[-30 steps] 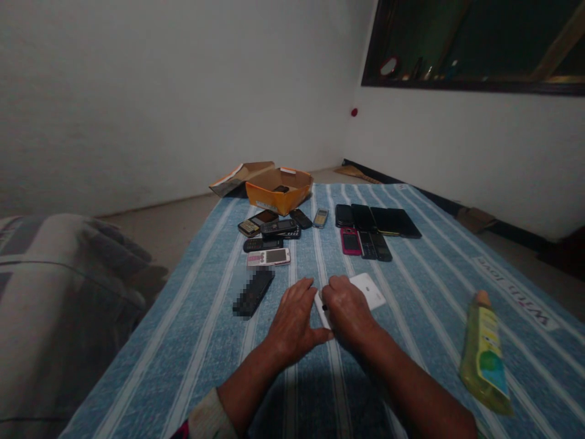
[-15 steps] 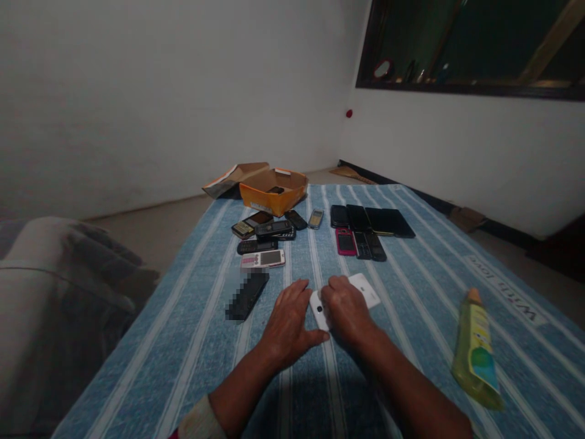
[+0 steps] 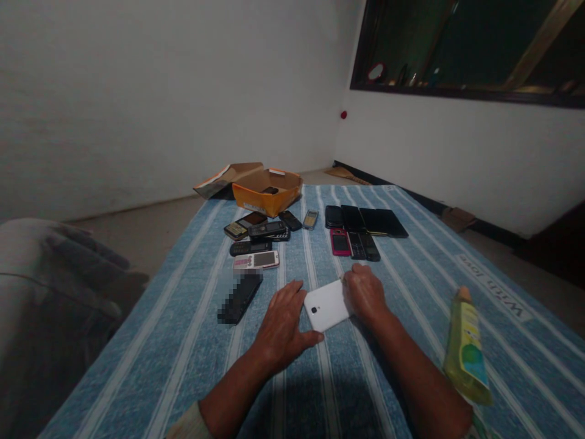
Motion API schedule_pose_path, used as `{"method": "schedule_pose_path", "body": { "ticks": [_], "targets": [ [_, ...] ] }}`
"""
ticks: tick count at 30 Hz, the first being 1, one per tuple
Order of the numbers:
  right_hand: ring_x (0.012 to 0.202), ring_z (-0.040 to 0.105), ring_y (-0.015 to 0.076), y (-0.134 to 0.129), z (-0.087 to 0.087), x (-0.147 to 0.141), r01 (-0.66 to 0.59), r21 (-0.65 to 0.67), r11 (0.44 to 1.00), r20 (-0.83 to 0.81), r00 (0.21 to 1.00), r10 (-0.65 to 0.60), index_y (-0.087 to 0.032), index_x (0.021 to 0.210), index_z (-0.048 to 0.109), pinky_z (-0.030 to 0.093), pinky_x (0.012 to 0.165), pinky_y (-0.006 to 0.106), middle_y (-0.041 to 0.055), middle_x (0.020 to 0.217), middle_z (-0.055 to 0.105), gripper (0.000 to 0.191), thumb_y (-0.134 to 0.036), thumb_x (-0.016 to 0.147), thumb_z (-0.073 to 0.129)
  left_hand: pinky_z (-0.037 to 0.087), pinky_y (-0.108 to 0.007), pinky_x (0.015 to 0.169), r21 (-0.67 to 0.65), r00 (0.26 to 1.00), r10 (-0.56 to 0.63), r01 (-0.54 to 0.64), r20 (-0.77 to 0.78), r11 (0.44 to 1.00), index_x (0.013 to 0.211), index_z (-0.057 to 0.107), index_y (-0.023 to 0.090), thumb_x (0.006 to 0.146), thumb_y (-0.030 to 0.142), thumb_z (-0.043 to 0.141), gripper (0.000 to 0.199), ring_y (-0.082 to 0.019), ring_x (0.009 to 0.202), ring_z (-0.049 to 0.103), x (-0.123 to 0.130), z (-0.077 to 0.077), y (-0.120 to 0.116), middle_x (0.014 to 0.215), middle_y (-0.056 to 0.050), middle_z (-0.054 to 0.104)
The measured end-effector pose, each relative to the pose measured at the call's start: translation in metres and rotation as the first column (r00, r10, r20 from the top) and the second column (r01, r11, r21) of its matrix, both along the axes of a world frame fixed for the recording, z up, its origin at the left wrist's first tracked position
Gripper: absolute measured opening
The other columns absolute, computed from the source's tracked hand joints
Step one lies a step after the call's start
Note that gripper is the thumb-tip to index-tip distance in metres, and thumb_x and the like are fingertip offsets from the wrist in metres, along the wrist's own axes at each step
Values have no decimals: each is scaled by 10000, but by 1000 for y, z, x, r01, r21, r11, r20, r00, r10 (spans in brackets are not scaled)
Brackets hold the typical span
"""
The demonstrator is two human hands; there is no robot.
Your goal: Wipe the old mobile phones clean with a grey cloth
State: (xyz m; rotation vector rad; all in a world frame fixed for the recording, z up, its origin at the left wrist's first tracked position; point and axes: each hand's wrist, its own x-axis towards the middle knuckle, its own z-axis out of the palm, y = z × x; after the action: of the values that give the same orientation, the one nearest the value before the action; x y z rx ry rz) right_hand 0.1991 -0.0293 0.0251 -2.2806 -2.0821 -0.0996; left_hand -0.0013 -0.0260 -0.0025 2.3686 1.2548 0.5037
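A white phone (image 3: 326, 305) lies back side up on the blue striped cloth (image 3: 301, 396), its camera near the left end. My left hand (image 3: 284, 320) grips that end, fingers along the upper corner and thumb at the lower one. At the phone's right end is my right hand (image 3: 364, 292), its fingers curled; whatever it pinches is too small to make out. A black phone (image 3: 242, 299), partly pixelated, lies left of my left hand. Beyond it are a white and pink phone (image 3: 256, 260) and several dark phones (image 3: 267, 229).
An orange box (image 3: 260, 198) with an open flap stands at the far end. Dark phones (image 3: 365, 219) and a pink one (image 3: 340, 242) lie in rows at the back right. A bottle of yellow-green liquid (image 3: 467, 350) lies on the right.
My right hand has moved from over the middle of the white phone to its right end, uncovering most of the back. The view has shifted slightly.
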Motion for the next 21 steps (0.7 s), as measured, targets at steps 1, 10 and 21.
{"method": "schedule_pose_path", "body": {
  "ticks": [1, 10, 21],
  "targets": [
    [946, 572, 245, -4, 1, -10, -49, 5, 999, -21, 999, 49, -123, 886, 722, 424, 733, 300, 135, 956, 645, 235, -79, 878, 491, 312, -600, 1116, 1, 1000, 1, -1, 1, 1000, 1222, 561, 148, 587, 380, 826, 725, -411, 1373, 383, 0, 0, 0, 1459, -215, 461],
    [966, 566, 239, 1, 5, -23, -142, -16, 990, -44, 989, 141, -142, 905, 716, 405, 716, 288, 118, 984, 647, 251, -103, 906, 468, 302, -584, 1133, -9, 1000, 11, -11, -25, 1000, 1234, 557, 125, 590, 367, 830, 740, -400, 1388, 367, 0, 0, -1, 1473, -227, 441],
    [921, 572, 218, -21, -11, 28, 40, 3, 999, -11, 999, -40, -158, 873, 717, 374, 707, 270, 95, 908, 637, 243, -99, 904, 484, 288, -597, 1129, -33, 1000, 5, -5, -6, 999, 1239, 539, 172, 584, 358, 829, 739, -400, 1395, 358, 0, 3, -2, 1486, -206, 432]
  ]
}}
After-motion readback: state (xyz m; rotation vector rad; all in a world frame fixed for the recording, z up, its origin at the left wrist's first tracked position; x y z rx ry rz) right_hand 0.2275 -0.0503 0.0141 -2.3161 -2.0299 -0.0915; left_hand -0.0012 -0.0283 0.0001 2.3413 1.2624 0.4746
